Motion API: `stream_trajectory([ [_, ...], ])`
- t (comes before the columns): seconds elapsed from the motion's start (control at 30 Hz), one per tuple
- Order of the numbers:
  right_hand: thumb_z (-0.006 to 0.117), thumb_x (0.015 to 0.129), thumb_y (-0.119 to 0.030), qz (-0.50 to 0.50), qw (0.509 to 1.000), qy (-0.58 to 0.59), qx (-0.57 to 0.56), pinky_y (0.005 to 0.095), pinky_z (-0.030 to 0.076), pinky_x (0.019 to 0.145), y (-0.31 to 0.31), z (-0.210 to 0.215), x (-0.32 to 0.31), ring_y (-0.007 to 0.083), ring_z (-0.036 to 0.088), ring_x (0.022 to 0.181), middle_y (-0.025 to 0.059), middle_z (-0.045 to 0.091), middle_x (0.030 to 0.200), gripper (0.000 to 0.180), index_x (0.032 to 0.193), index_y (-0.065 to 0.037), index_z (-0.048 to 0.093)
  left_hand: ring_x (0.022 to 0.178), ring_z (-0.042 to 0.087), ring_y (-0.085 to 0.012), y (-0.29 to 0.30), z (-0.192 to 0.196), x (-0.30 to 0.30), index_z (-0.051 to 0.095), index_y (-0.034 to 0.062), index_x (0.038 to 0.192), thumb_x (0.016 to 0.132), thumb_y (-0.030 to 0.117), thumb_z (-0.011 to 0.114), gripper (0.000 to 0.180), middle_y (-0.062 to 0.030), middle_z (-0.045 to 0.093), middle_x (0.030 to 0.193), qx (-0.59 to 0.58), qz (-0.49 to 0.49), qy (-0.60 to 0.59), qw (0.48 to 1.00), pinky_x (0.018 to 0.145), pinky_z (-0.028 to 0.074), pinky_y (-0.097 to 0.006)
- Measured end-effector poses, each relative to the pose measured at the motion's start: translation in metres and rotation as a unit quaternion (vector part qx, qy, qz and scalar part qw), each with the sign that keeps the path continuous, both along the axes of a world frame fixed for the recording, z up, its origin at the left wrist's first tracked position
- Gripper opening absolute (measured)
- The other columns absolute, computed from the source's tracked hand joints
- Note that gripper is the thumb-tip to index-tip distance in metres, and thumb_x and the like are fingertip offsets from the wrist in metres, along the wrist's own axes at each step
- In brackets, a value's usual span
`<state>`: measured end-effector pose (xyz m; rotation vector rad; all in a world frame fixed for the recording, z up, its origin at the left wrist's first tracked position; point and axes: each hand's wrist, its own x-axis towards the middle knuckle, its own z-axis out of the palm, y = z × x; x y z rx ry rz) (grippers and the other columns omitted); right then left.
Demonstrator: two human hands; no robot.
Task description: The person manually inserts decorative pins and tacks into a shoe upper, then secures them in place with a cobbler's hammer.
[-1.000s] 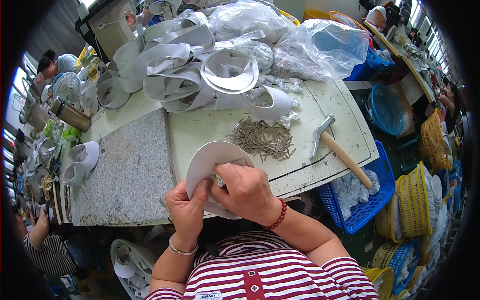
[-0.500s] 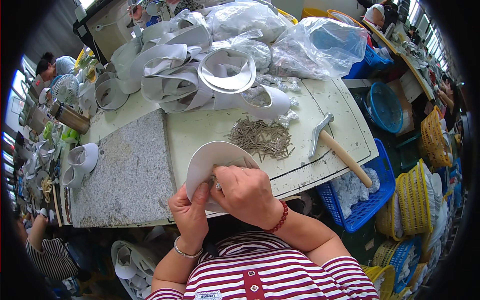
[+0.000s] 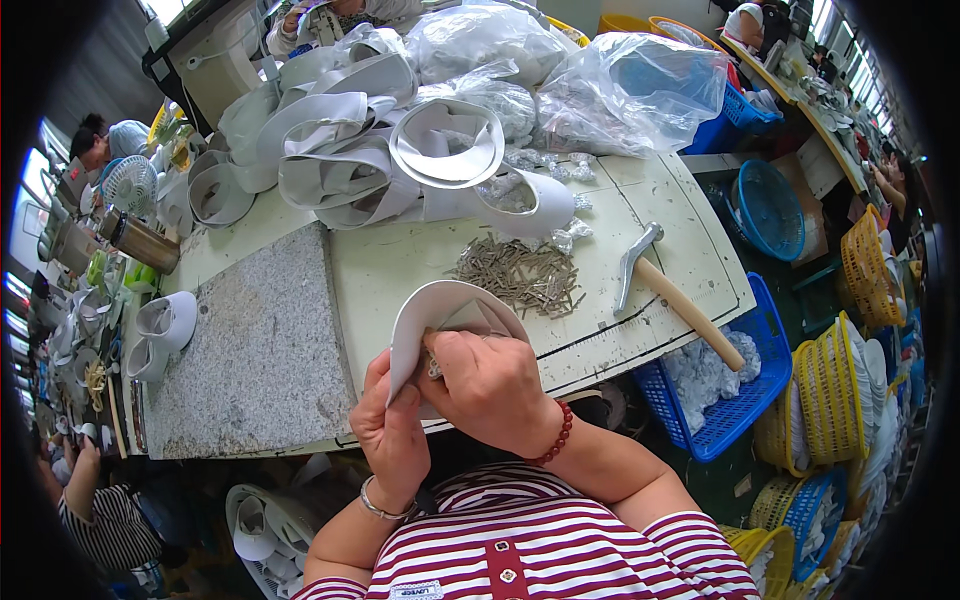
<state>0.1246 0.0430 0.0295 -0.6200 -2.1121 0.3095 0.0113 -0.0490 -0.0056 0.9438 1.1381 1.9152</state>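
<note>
Above my lap, at the front edge of the worktable, my left hand (image 3: 392, 428) grips the lower left edge of a white curved visor-like piece (image 3: 415, 318), thumb in front and fingers behind. My right hand (image 3: 490, 388) reaches inside its curve with the fingers bent and closed. A small pale bit shows at those fingertips, too hidden to name. Just beyond lies a heap of thin grey-brown strips (image 3: 515, 274). A hammer (image 3: 690, 312) with a wooden handle rests to the right, its handle jutting past the table edge.
Several white visor-like pieces (image 3: 448, 172) pile up at the back beside clear plastic bags (image 3: 635, 95). A grey stone slab (image 3: 258, 350) covers the table's left part. A blue basket (image 3: 715, 440) stands below the right edge. Other people sit working farther off.
The white piece has tilted and shifted slightly right, its curve turned more on edge. My left hand has moved a little right with it, while my right fingers stay inside.
</note>
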Motion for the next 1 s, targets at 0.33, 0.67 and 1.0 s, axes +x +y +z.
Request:
stream_trajectory([
  [0.33,0.078,0.071,-0.007,0.061,0.981,0.145,-0.117,0.0313,0.05,0.048,0.0,-0.005,0.008,0.0217,0.064,0.055,0.0087,0.062,0.067,0.029,0.094,-0.002,0.062,0.117,0.056,-0.0258,-0.004,0.027,0.001,0.061,-0.0061,0.126,0.086,0.0,0.055,0.041,-0.0184,0.054,0.129,0.025,0.011,0.34,0.94,0.098,0.046,-0.033],
  [0.67,0.073,0.074,0.0,0.071,0.986,0.124,-0.091,0.0323,0.051,0.051,-0.001,-0.011,0.021,0.0264,0.065,0.059,0.0129,0.064,0.075,0.033,0.105,0.002,0.061,0.112,0.059,-0.0261,-0.003,0.027,0.007,0.057,-0.0073,0.13,0.084,0.002,0.057,0.047,-0.0209,0.049,0.129,0.051,-0.042,0.341,0.938,0.096,0.049,-0.034],
  [1.0,0.064,0.076,0.005,0.12,0.987,0.041,-0.102,0.0356,0.052,0.06,0.014,0.004,0.036,0.0279,0.064,0.067,0.0147,0.064,0.083,0.045,0.12,0.005,0.058,0.113,0.056,-0.024,0.005,0.018,-0.001,0.056,-0.0086,0.129,0.086,0.002,0.054,0.044,-0.0208,0.053,0.13,0.009,-0.047,0.246,0.968,0.096,0.045,-0.033],
])
